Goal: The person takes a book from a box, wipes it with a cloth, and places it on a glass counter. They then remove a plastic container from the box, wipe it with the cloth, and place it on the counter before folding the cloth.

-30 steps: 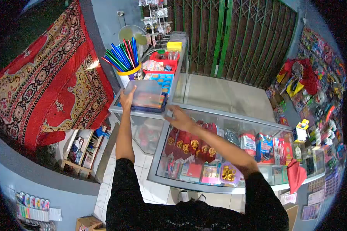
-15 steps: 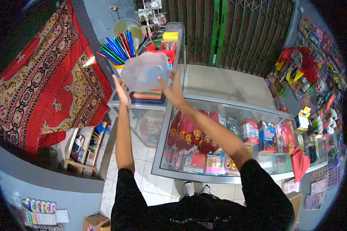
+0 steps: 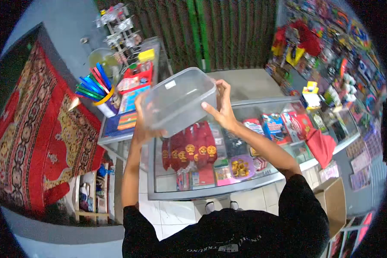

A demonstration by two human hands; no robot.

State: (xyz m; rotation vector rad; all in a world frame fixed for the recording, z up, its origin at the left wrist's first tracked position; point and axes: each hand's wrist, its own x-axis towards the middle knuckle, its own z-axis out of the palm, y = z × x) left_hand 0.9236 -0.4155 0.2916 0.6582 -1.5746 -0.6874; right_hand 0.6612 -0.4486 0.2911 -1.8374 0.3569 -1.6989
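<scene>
A clear plastic container (image 3: 180, 99) with a small white sticker is held up, tilted, above the glass display case (image 3: 193, 194). My left hand (image 3: 142, 122) grips its left end, slightly blurred, with fingers reaching under the lower edge. My right hand (image 3: 222, 106) holds the right end, thumb on the near side and fingers behind. Below the container, maroon items with yellow emblems (image 3: 190, 149) lie inside the case. To its left stands a white and yellow tub (image 3: 109, 103) of shiny coloured tubes (image 3: 93, 84).
A red cloth (image 3: 320, 148) hangs over the case's right side. A red tray (image 3: 137, 76) and a wire rack (image 3: 121, 32) of small goods stand on the back-left counter. A patterned carpet (image 3: 30, 142) hangs left. A cardboard box (image 3: 333, 202) stands at lower right.
The container has moved right, from over the side counter to above the display case, and has turned so its long side shows. Both hands moved with it, and the view has shifted right.
</scene>
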